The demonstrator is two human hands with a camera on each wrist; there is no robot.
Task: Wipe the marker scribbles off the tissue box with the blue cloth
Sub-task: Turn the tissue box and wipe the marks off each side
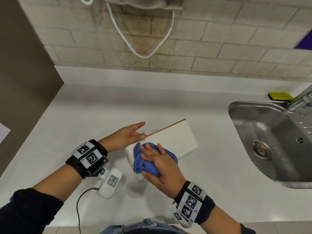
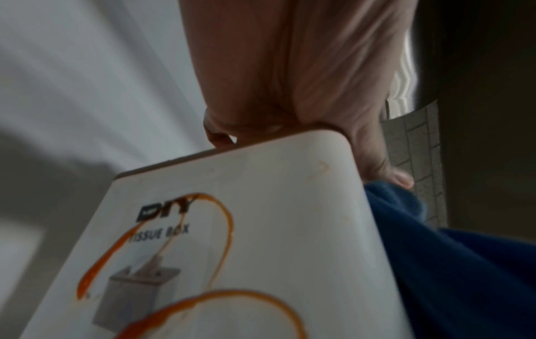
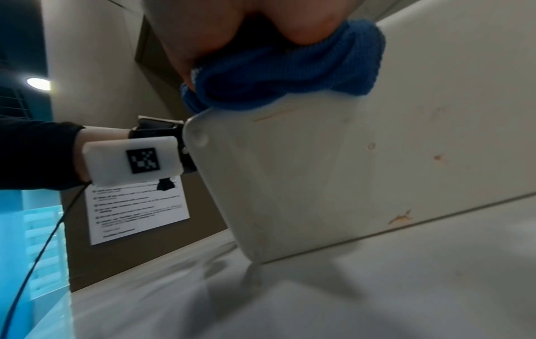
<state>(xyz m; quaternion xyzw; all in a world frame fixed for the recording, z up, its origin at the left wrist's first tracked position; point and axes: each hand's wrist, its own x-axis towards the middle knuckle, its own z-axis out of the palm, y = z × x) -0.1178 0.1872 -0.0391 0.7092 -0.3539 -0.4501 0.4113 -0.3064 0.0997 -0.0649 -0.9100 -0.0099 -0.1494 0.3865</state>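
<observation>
A white tissue box lies on the white counter. Orange marker loops cross its printed end face, and faint orange marks show on a side. My left hand holds the box at its far left corner, thumb on the top face and fingers over the edge behind. A bunched blue cloth lies on the near end of the top face. On it my right hand presses with its fingers spread flat. The cloth covers the box's upper corner in the right wrist view.
A steel sink is set into the counter at the right, with a tap and a yellow-green sponge behind it. A brown cabinet side bearing a paper notice bounds the left. A brick wall stands behind.
</observation>
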